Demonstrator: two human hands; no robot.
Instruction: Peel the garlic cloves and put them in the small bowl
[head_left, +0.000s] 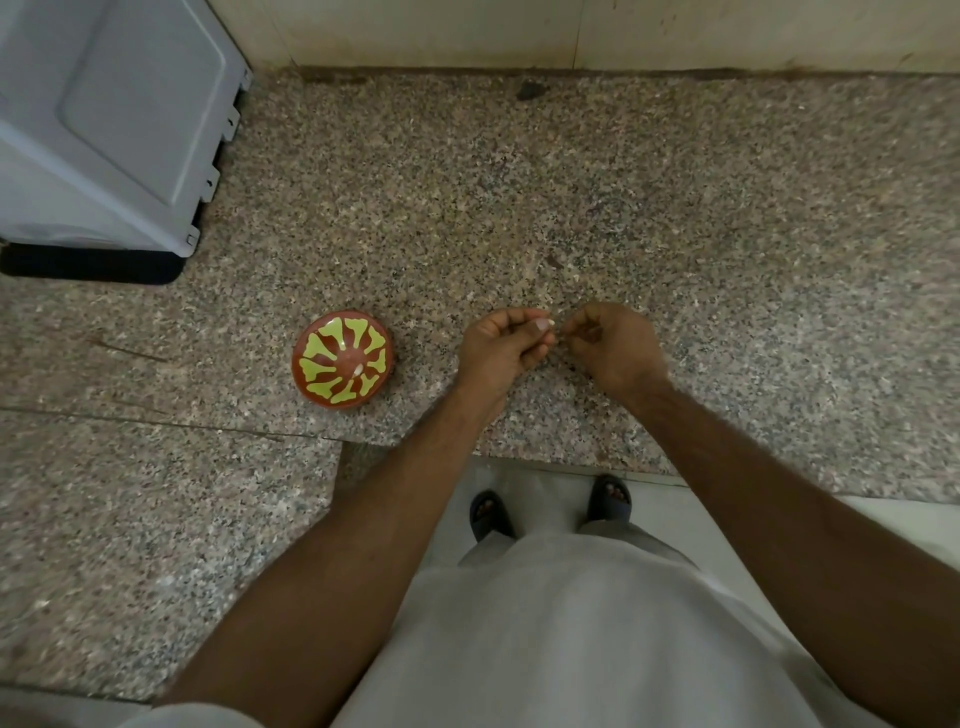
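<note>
The left hand (501, 345) is curled up, its thumb and fingertips pinching a pale garlic clove (543, 325) that peeks out at the top of the fist. Right beside it, at three o'clock, the right hand (610, 345) has its fingers bent inward too, the tips brought up close to the clove; whether they have hold of a bit of skin or only touch it is too small to make out. Both hands hang just above the speckled granite table (675, 208), roughly at its middle, close to the near edge.

Out at nine o'clock from the left hand, a short way off and not touching it, sits the small bowl (343, 361), reddish-brown with a yellow-green petal pattern inside. One small white piece, seemingly a clove, lies near the bottom of it.

Further out at ten o'clock, in the far left corner of the table, stands a light grey appliance (114, 119) on a dark base. A small dark speck (531, 91) lies at twelve o'clock near the back wall (571, 31), which is pale and tiled.

Down at six o'clock the person's light-coloured garment (571, 623) fills the foreground, and below the table's edge two feet in dark sandals (491, 512) stand on a pale floor (727, 530).
</note>
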